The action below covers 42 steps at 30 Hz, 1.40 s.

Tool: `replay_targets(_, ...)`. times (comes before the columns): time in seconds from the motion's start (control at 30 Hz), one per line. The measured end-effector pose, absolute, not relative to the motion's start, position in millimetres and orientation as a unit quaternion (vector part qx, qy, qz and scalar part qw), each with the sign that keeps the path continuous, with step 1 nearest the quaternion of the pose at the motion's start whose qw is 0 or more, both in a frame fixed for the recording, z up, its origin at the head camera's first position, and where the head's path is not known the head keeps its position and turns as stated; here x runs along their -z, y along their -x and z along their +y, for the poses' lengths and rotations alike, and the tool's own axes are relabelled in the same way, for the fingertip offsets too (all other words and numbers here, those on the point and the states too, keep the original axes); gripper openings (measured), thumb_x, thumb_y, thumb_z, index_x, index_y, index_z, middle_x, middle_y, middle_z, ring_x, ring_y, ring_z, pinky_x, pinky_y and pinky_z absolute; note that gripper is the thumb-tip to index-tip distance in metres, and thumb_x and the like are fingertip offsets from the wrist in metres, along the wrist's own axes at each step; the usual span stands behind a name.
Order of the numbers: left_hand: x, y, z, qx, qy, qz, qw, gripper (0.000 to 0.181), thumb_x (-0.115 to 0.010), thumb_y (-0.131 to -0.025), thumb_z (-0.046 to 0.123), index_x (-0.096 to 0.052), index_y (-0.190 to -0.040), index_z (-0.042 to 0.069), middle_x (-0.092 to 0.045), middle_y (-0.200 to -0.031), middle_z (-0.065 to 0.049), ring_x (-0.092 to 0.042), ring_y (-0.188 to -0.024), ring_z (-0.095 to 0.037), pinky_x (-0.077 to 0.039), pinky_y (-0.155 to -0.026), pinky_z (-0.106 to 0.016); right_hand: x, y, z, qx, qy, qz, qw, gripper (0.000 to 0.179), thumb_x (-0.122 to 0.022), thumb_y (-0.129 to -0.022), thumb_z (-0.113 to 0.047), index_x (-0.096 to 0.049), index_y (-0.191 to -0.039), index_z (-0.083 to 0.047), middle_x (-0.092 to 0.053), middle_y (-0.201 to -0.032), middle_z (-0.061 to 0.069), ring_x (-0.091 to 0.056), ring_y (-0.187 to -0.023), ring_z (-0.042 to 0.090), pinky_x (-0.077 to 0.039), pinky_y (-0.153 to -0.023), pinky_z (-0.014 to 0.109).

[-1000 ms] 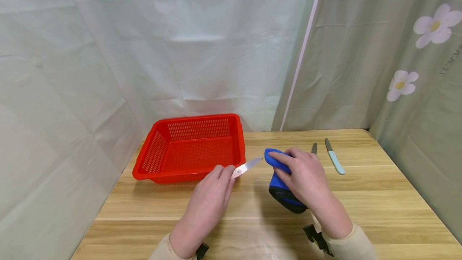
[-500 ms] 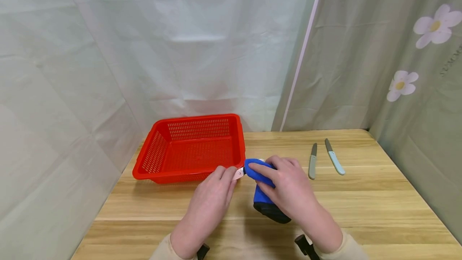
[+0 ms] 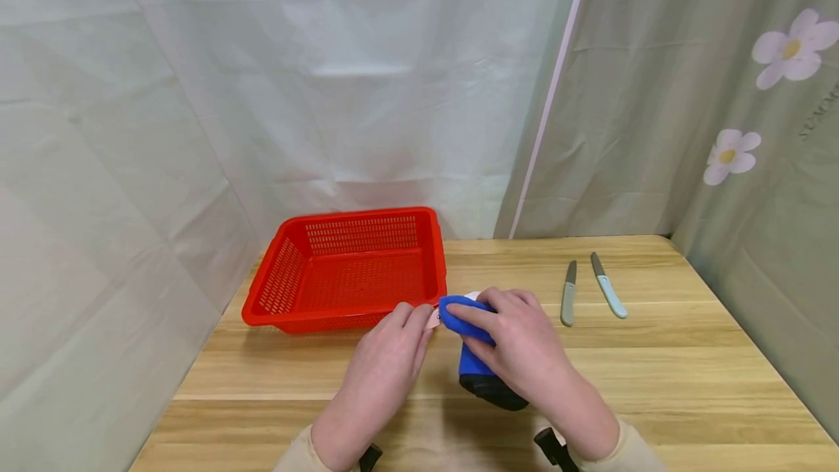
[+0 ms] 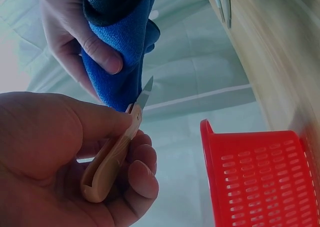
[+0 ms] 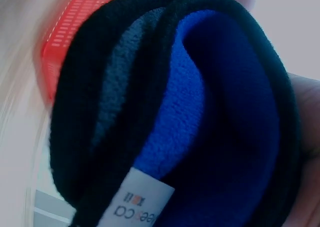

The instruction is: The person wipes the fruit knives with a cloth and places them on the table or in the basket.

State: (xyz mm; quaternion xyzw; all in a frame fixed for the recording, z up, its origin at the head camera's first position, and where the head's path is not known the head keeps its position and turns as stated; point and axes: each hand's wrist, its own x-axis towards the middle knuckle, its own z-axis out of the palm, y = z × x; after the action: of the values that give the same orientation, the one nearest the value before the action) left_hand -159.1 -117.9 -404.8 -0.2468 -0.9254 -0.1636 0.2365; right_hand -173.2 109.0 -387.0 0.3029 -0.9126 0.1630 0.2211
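Observation:
My left hand (image 3: 387,352) grips the pale pink handle of a folding knife (image 4: 111,162), thumb along its side in the left wrist view. The blade points away from that hand, and its tip shows beside the cloth there. A blue cloth (image 3: 477,361) with a black edge is folded in my right hand (image 3: 527,341), index finger lying along the top fold. In the head view the cloth covers most of the blade, right up to the handle. The folded cloth (image 5: 182,97) fills the right wrist view, with a white label hanging from its edge.
A red plastic basket (image 3: 344,317) with slotted walls stands behind my left hand. To the right lie a grey-handled knife (image 3: 568,297) and a light blue-handled knife (image 3: 609,293) on the wooden table (image 3: 695,377). A curtain (image 3: 393,93) hangs behind the table.
My right hand has moved left with the cloth, from beside the knife tip onto the blade and up to the handle. The left hand has hardly moved.

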Motion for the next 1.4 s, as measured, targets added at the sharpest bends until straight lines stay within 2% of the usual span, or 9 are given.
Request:
replay_targets(0.33, 402, 158, -117, 0.167, 0.235, -0.931, 0.223, 0.029, -0.082, -0.102, 0.016, -0.071, -0.127, 0.009, -0.062, -0.097, -0.001, -0.053, -0.076, -0.013, -0.05, -0.062, -0.025, 388, 179, 117, -0.168, -0.281, -0.917, 0.227, 0.052, -0.101, -0.083, -0.02, -0.083, -0.131, -0.027, -0.074, -0.108, 0.006, -0.073, -0.097, 0.026, -0.054, -0.101, 0.056)
replay_targets(0.73, 399, 157, -116, 0.169, 0.222, -0.936, 0.213, 0.029, -0.084, -0.1, 0.017, -0.072, -0.126, 0.009, -0.061, -0.094, 0.0, -0.048, -0.073, -0.012, -0.045, -0.059, -0.022, 390, 188, 130, -0.18, -0.262, -0.914, 0.253, 0.049, -0.1, -0.082, -0.015, -0.085, -0.128, -0.022, -0.072, -0.102, 0.005, -0.071, -0.091, 0.026, -0.055, -0.094, 0.059)
replay_targets(0.97, 398, 158, -117, 0.164, 0.219, -0.937, 0.216, 0.027, -0.082, -0.102, 0.018, -0.073, -0.125, 0.009, -0.059, -0.092, 0.001, -0.046, -0.071, -0.012, -0.042, -0.057, -0.021, 388, 190, 135, -0.169, -0.24, -0.925, 0.242, 0.047, -0.098, -0.084, -0.017, -0.084, -0.129, -0.022, -0.073, -0.104, 0.008, -0.072, -0.091, 0.028, -0.055, -0.093, 0.06)
replay_targets(1.4, 399, 158, -119, 0.15, 0.221, -0.936, 0.228, 0.021, -0.08, -0.104, 0.018, -0.074, -0.122, 0.01, -0.058, -0.088, 0.003, -0.044, -0.068, -0.012, -0.039, -0.053, -0.022, 385, 191, 143, -0.168, -0.207, -0.936, 0.229, 0.045, -0.097, -0.087, -0.018, -0.084, -0.13, -0.022, -0.071, -0.101, 0.006, -0.068, -0.086, 0.026, -0.051, -0.087, 0.054)
